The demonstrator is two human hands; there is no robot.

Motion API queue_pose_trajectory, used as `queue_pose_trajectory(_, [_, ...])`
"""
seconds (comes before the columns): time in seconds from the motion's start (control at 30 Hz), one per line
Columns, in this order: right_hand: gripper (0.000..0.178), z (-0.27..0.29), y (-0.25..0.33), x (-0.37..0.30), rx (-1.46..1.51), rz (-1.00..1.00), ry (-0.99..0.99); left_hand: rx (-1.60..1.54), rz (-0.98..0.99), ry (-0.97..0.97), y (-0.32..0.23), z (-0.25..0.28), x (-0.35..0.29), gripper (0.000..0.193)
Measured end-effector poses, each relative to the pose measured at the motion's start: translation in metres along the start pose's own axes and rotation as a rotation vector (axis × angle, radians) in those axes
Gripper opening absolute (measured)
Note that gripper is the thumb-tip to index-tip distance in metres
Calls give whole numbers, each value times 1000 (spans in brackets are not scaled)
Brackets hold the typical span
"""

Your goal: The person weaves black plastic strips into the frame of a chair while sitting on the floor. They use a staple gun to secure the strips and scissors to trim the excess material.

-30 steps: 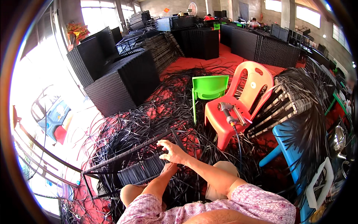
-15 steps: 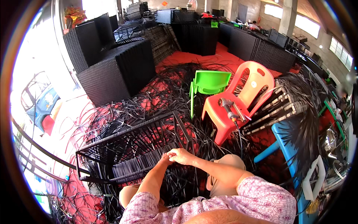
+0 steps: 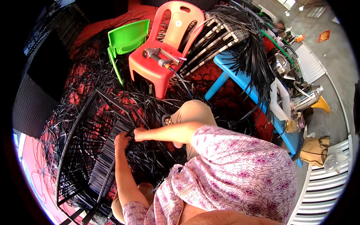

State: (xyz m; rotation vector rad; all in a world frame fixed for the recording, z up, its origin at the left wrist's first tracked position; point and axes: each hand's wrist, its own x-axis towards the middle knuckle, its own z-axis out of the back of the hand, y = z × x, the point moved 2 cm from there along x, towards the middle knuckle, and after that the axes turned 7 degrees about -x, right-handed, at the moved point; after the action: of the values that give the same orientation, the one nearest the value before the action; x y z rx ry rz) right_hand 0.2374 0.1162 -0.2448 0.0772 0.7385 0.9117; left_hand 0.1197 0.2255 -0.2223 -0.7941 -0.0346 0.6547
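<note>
A black frame (image 3: 64, 155), partly woven with flat plastic strips, leans in front of me at the lower left. A dense woven panel (image 3: 105, 162) fills part of it. My left hand (image 3: 121, 141) is closed at the frame's near rail, close to its right corner. Just right of it my right hand (image 3: 140, 134) is closed too, its back toward me. A short black plastic strip (image 3: 130, 134) shows between the two hands; its ends are hidden by my fingers. My knee (image 3: 195, 114) is right of the hands.
Loose black strips (image 3: 84, 80) cover the red floor. A red plastic chair (image 3: 153, 69) bears a corded power tool (image 3: 157, 57). Nearby stand a green chair (image 3: 129, 37) and a blue table (image 3: 243, 80) with hanging black strips (image 3: 249, 48). A metal flask (image 3: 305, 98) and a tan bag (image 3: 315, 150) are at right.
My view has swung to the right and down, so the frame and chairs appear farther left. My hands, close together before, now have a small gap between them at the frame's near rail.
</note>
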Motion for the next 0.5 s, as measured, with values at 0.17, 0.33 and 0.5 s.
queue_pose_trajectory(0.17, [15, -65, -39, 49, 592, -99, -154, -36, 35, 90, -17, 6, 3, 35])
queue_pose_trajectory(0.33, [55, -57, 3, 39, 1320, -255, 74, -104, 114, 92, 14, 19, -6, 34])
queue_pose_trajectory(0.5, [31, -59, -18, 46, 1156, -162, 64, -257, 68, 104, 25, -3, 15, 41])
